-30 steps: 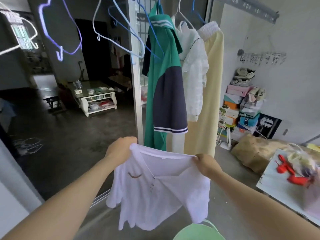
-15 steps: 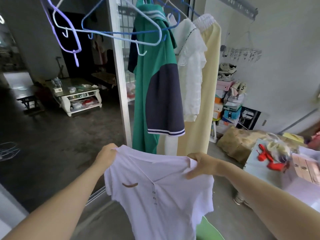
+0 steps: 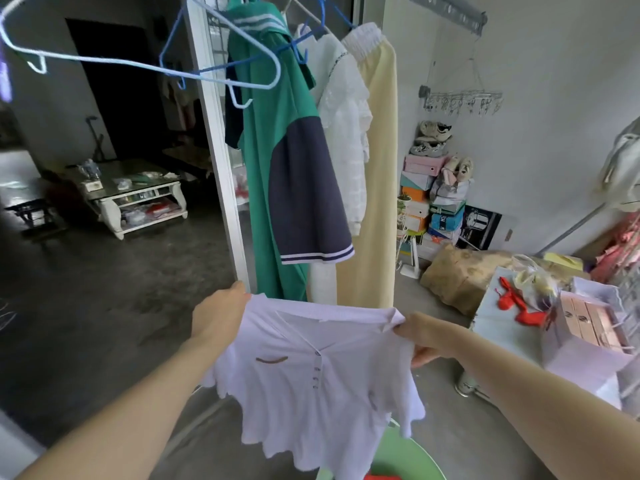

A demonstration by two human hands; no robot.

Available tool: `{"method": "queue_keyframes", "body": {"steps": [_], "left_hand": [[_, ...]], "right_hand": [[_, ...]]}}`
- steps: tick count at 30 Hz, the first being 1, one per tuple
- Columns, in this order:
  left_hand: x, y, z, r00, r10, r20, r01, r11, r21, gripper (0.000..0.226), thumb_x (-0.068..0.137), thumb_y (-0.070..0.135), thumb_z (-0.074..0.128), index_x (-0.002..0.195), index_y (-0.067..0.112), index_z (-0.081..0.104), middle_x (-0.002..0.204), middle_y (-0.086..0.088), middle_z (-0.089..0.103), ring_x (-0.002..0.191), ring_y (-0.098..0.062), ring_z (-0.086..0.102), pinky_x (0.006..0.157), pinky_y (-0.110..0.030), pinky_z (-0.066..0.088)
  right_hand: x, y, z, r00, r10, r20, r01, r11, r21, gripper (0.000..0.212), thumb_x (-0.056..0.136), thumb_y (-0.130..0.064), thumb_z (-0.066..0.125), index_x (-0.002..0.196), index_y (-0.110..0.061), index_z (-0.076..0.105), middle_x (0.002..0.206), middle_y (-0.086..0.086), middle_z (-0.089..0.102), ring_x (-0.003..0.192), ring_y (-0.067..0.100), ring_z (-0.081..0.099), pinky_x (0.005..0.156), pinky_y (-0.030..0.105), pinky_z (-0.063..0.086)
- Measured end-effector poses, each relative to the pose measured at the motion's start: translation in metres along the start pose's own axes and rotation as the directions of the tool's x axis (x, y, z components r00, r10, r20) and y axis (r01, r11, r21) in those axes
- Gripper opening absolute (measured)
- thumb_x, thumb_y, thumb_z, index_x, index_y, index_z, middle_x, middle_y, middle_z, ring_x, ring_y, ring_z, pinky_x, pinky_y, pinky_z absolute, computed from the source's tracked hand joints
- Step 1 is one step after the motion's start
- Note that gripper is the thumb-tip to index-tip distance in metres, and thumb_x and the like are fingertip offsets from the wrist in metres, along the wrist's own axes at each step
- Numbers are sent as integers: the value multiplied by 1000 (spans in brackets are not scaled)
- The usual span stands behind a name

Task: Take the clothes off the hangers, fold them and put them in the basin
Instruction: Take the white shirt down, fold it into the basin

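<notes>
A pale lilac polo shirt [image 3: 311,393] hangs spread out in front of me, buttons facing me. My left hand [image 3: 218,317] grips its left shoulder and my right hand [image 3: 422,337] pinches its right shoulder. Below it shows the rim of the green basin [image 3: 412,455] with something red inside. Overhead hang a green and navy shirt [image 3: 277,168], a white blouse [image 3: 346,133] and a cream garment [image 3: 377,188] on hangers. Empty light-blue hangers [image 3: 156,67] dangle at the upper left.
A white door post [image 3: 221,150] stands just left of the hanging clothes. A low table [image 3: 512,323] with bags and boxes sits at my right. Shoe boxes [image 3: 429,202] are stacked against the back wall. A coffee table [image 3: 135,195] stands in the dark room at the left.
The view has turned left and tilted, so the shirt sits lower and more to the right. The shirt hangs flatter and more spread; both hands keep their hold on its shoulders.
</notes>
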State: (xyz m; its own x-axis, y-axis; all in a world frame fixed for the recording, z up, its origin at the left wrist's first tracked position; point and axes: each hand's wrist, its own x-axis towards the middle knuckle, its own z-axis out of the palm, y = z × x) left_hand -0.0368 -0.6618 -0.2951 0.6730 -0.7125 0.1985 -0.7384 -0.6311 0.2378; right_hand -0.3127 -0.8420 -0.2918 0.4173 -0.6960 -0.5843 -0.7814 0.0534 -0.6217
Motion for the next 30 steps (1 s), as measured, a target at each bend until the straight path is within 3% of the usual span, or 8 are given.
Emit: {"method": "queue_keyframes", "body": {"steps": [3, 7, 10, 13, 19, 21, 26, 30], "left_hand": [[1, 6, 0, 1000, -28, 3, 28, 998, -60, 23, 100, 19, 35, 79, 10, 35, 81, -8, 55, 71, -29, 52, 60, -32, 39], [7, 14, -2, 976, -175, 127, 208, 922, -326, 19, 92, 7, 42, 73, 7, 38, 84, -16, 57, 65, -26, 52, 54, -31, 42], [3, 20, -1, 918, -268, 291, 396, 636, -662, 10, 94, 10, 43, 86, 3, 45, 94, -21, 59, 72, -36, 65, 58, -44, 59], [-5, 25, 0, 857, -256, 448, 512, 314, -800, 21, 101, 14, 30, 109, 1, 44, 100, -25, 62, 68, -37, 69, 54, -39, 60], [-9, 27, -2, 849, -210, 484, 508, 80, -857, 22, 102, 17, 37, 112, 0, 46, 87, -24, 63, 72, -34, 67, 71, -42, 57], [-7, 27, -4, 862, -182, 473, 493, 88, -866, 16, 98, 14, 47, 106, 0, 47, 95, -25, 64, 76, -34, 68, 72, -39, 56], [0, 23, -3, 912, -158, 378, 410, 359, -839, 26, 77, -14, 64, 100, -4, 56, 109, -24, 64, 98, -29, 66, 81, -34, 57], [3, 24, -7, 947, -163, 276, 317, 604, -731, 24, 67, -7, 78, 73, 7, 59, 75, -10, 62, 79, -24, 61, 71, -34, 57]], "right_hand": [[4, -1, -2, 999, -34, -21, 39, 959, 280, 17, 95, -1, 43, 87, -2, 58, 77, 16, 65, 62, 22, 67, 56, 29, 57], [6, -13, 3, 994, -85, -74, 108, 904, 414, 23, 93, 6, 45, 74, -7, 49, 72, 11, 57, 64, 23, 61, 56, 29, 57], [8, -17, 6, 995, -81, -58, 100, 822, 561, 17, 91, 9, 41, 78, 2, 50, 74, 16, 58, 68, 28, 62, 60, 32, 58], [7, -21, 7, 996, -90, -18, 78, 725, 685, 17, 93, 8, 35, 98, 8, 50, 89, 23, 63, 76, 30, 64, 53, 29, 58], [7, -30, 9, 996, -92, -6, 67, 679, 731, 11, 93, -1, 41, 88, -1, 51, 81, 17, 64, 65, 24, 67, 58, 31, 57], [8, -31, 8, 994, -105, -1, 71, 669, 739, 8, 89, 1, 46, 92, 0, 53, 82, 16, 65, 64, 22, 68, 62, 31, 58], [8, -32, 8, 978, -206, 22, 126, 675, 727, 20, 83, 22, 40, 84, 8, 54, 83, 17, 65, 77, 22, 67, 65, 27, 57], [12, -30, 11, 975, -212, -59, 201, 744, 637, 13, 83, 6, 65, 93, 4, 57, 85, 17, 68, 63, 14, 70, 61, 25, 59]]}}
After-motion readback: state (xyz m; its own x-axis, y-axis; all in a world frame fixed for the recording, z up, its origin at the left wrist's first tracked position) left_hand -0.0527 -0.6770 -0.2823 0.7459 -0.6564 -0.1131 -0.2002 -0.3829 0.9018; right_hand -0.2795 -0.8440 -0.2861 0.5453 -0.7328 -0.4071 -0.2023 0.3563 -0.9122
